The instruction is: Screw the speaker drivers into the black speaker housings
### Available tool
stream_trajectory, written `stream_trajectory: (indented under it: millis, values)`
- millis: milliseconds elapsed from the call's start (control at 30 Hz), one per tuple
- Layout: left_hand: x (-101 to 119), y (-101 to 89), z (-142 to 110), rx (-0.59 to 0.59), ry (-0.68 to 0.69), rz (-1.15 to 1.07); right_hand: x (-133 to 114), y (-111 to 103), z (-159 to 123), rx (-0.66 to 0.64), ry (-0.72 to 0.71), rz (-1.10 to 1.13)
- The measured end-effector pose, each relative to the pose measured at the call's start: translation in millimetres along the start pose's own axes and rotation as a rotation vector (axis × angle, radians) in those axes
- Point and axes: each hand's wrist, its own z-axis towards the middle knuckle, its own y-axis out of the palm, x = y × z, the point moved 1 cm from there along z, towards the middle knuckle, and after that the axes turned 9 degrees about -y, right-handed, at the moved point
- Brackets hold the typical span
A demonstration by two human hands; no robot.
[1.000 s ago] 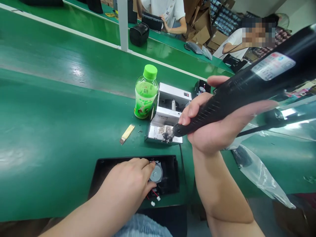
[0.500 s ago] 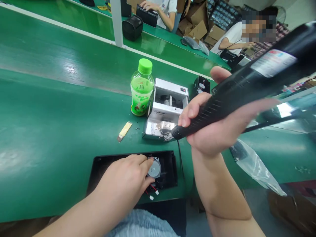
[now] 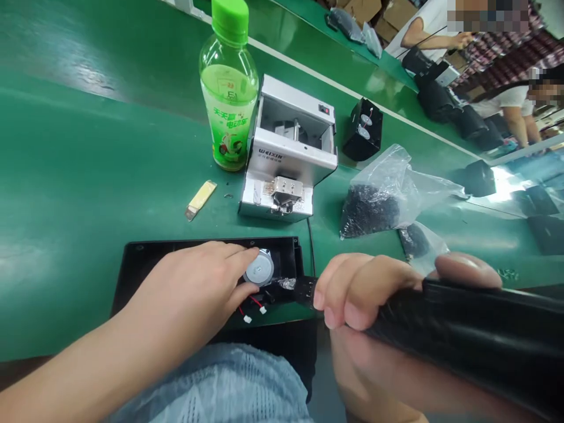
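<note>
My left hand (image 3: 205,276) lies over a black plastic housing (image 3: 284,249), thumb and fingers closed round a small round grey speaker (image 3: 259,269) inside it. Red wires with white connectors (image 3: 247,319) hang out by the thumb. In my right hand (image 3: 365,288) is a black electric screwdriver (image 3: 476,329), held nearly level with its tip pointing left. That tip reaches over the housing's right end, close beside the speaker; whether it touches a screw, I cannot tell. Beyond the housing stands a silver screw feeder (image 3: 291,147) marked WEIXIN.
Left of the feeder are a green drink bottle (image 3: 229,117) and a yellow box cutter (image 3: 201,200). To the right lie a clear bag of small black parts (image 3: 372,205) and a black box with two speakers (image 3: 363,129). People work across the bench.
My right hand has brought the screwdriver down from the feeder's front to the speaker in the housing. My left hand stays on the speaker. The view has tilted downward and to the right.
</note>
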Motion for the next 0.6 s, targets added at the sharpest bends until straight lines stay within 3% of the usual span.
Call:
stream_trajectory:
  millis: [600]
  values:
    - [1.5,-0.1,0.7,-0.043,-0.060,0.013,12.3,-4.7,-10.3,0.042,-0.048,-0.043]
